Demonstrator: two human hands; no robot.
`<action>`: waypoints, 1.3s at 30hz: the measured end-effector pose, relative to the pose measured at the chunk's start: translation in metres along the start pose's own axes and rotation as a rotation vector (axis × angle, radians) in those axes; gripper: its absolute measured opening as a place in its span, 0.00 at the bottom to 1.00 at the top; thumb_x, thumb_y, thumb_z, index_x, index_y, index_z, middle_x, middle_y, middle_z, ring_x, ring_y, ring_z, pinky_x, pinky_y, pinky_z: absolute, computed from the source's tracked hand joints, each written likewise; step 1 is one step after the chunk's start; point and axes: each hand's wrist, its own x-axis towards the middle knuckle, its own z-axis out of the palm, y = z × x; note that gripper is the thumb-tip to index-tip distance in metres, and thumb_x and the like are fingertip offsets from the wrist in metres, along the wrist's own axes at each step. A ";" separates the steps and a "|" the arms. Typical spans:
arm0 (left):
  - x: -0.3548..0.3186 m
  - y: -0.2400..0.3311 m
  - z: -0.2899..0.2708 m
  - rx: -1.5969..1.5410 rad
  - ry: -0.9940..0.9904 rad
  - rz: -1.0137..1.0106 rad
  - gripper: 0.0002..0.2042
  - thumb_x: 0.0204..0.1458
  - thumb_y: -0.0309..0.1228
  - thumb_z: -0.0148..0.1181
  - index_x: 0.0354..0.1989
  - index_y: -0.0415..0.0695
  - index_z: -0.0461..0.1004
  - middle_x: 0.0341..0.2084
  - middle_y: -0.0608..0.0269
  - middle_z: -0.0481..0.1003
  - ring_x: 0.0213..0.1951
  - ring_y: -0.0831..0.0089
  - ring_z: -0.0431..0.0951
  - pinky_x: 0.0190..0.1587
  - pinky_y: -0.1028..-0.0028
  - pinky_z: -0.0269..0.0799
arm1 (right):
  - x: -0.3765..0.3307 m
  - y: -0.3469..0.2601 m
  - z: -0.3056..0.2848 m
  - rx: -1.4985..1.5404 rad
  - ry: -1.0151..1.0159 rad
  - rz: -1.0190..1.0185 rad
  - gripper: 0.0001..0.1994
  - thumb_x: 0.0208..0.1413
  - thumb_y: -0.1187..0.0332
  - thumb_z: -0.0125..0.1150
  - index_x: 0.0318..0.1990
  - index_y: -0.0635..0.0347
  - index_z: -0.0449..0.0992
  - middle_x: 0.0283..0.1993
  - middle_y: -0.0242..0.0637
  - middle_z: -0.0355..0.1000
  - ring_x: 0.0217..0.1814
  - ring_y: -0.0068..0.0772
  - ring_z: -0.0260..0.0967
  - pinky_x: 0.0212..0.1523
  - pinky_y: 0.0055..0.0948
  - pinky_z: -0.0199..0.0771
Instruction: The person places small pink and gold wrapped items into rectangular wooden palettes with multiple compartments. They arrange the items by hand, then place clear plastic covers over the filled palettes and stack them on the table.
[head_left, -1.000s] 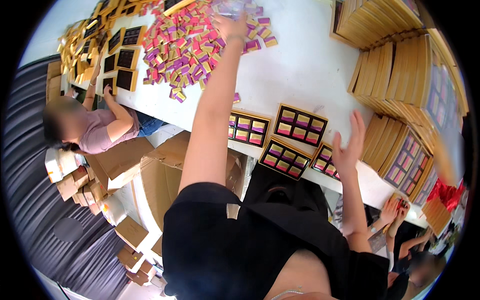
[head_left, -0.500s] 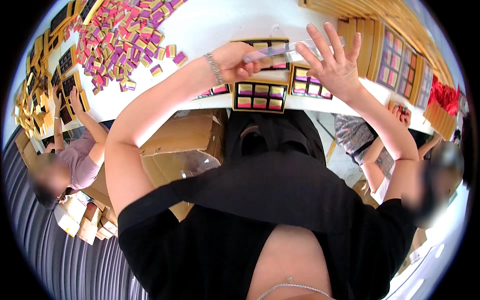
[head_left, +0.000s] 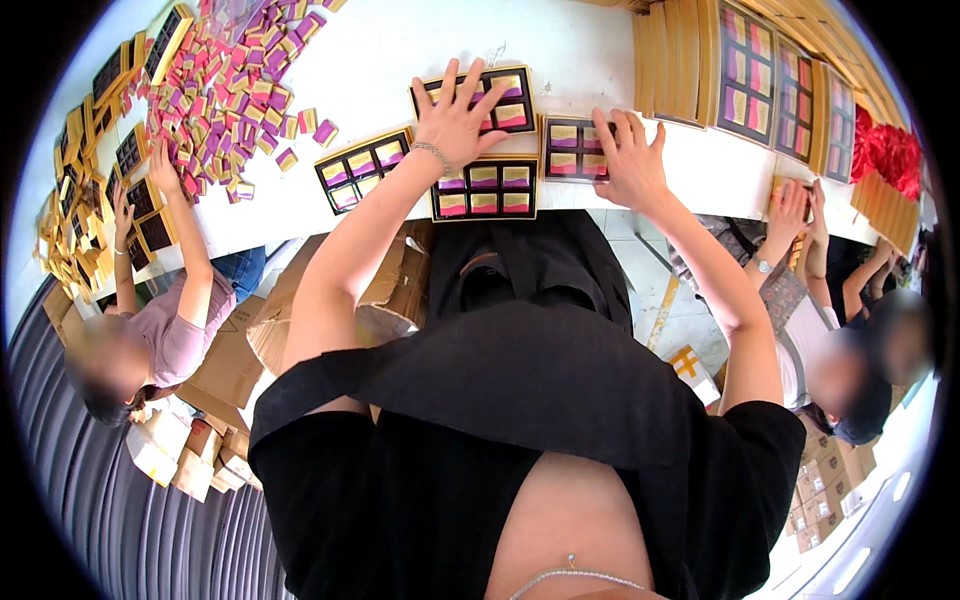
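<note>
My left hand (head_left: pixel 455 120) lies with fingers spread over the back black-and-gold tray (head_left: pixel 512 98) of small purple, pink and gold wrapped pieces. My right hand (head_left: pixel 635 165) rests, fingers stretched out, on the right end of another filled tray (head_left: pixel 570 150), which has a glossy, see-through cover. Between my forearms, at the table's near edge, sits a front tray (head_left: pixel 486 197) with its compartments filled. Partly behind my left wrist is a tilted left tray (head_left: pixel 345 178), also filled.
A heap of loose wrapped pieces (head_left: pixel 235 95) covers the table's left. Stacked gold-edged trays (head_left: pixel 680 70) stand at the right. Co-workers' hands (head_left: pixel 165 168) work at the left and more (head_left: pixel 790 205) at the right. A cardboard box (head_left: pixel 390 280) stands below the table edge.
Both hands have come down from the air onto trays. The clear strip I held in my left hand is no longer in it. The view has shifted, and the back tray now sits tilted.
</note>
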 end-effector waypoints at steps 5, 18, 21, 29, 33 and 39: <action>0.010 -0.045 0.002 0.170 -0.142 -0.045 0.36 0.54 0.63 0.47 0.71 0.72 0.46 0.73 0.66 0.42 0.73 0.56 0.40 0.64 0.30 0.35 | -0.001 0.008 0.008 -0.008 -0.018 -0.032 0.56 0.29 0.55 0.73 0.71 0.51 0.48 0.62 0.45 0.56 0.66 0.46 0.53 0.57 0.71 0.54; -0.003 0.074 -0.002 -0.731 0.043 -0.135 0.37 0.53 0.37 0.60 0.67 0.31 0.50 0.62 0.36 0.59 0.63 0.46 0.62 0.64 0.60 0.60 | 0.007 0.017 0.034 0.051 -0.023 -0.036 0.58 0.29 0.54 0.74 0.72 0.46 0.46 0.65 0.43 0.53 0.68 0.46 0.51 0.53 0.64 0.59; 0.010 0.084 -0.006 -0.782 0.144 -0.188 0.35 0.51 0.28 0.58 0.67 0.32 0.49 0.60 0.35 0.62 0.60 0.44 0.64 0.62 0.60 0.62 | 0.009 0.021 0.030 0.111 -0.075 -0.058 0.58 0.29 0.54 0.73 0.72 0.45 0.46 0.64 0.44 0.55 0.67 0.48 0.52 0.52 0.61 0.60; -0.004 -0.008 -0.084 -0.593 0.505 -0.426 0.23 0.54 0.30 0.59 0.57 0.35 0.67 0.51 0.44 0.73 0.52 0.51 0.75 0.54 0.65 0.70 | -0.056 0.010 -0.140 0.481 0.373 0.308 0.53 0.29 0.62 0.74 0.68 0.67 0.52 0.58 0.57 0.60 0.59 0.61 0.59 0.61 0.46 0.60; -0.032 -0.083 -0.044 -0.498 0.493 -0.694 0.22 0.51 0.30 0.59 0.55 0.37 0.70 0.49 0.44 0.75 0.51 0.50 0.75 0.53 0.61 0.70 | -0.029 0.061 -0.156 0.201 0.360 0.978 0.57 0.40 0.41 0.67 0.72 0.60 0.41 0.67 0.64 0.49 0.68 0.68 0.48 0.65 0.53 0.55; -0.089 -0.120 -0.030 -0.378 0.390 -0.679 0.25 0.50 0.32 0.62 0.57 0.37 0.66 0.51 0.45 0.71 0.52 0.50 0.71 0.56 0.59 0.65 | 0.005 0.032 -0.135 -0.197 0.554 0.691 0.40 0.56 0.40 0.54 0.69 0.55 0.56 0.72 0.54 0.46 0.72 0.66 0.41 0.52 0.82 0.49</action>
